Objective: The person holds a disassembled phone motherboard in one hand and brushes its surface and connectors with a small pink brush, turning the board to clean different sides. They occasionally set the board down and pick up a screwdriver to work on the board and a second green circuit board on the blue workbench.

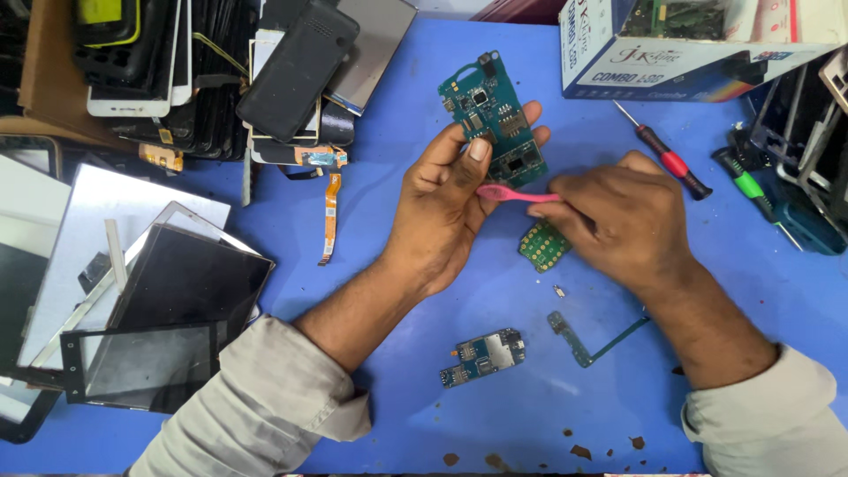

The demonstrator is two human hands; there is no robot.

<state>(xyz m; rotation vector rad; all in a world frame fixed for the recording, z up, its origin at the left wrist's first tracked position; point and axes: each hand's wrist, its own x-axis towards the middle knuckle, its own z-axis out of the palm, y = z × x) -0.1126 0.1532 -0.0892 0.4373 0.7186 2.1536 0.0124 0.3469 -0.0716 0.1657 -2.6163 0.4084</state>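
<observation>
My left hand [446,199] holds a green-blue phone circuit board [491,110] upright above the blue table [397,265], thumb pressed on its face. My right hand [623,216] grips a pink toothbrush-like tool [512,193], its tip against the lower part of the board. Just below my right hand's fingers lies a small green keypad board [542,246]. Nearer to me on the table rest a smaller circuit board with a metal shield [484,356] and a thin green flex part [587,343].
Stacked phone screens and a black phone [296,71] fill the upper left; dark glass panels [168,327] lie at left. A cardboard box [698,44] sits upper right, with a red-handled screwdriver [667,161] and a green-handled one [746,184]. An orange flex cable [329,216] lies nearby.
</observation>
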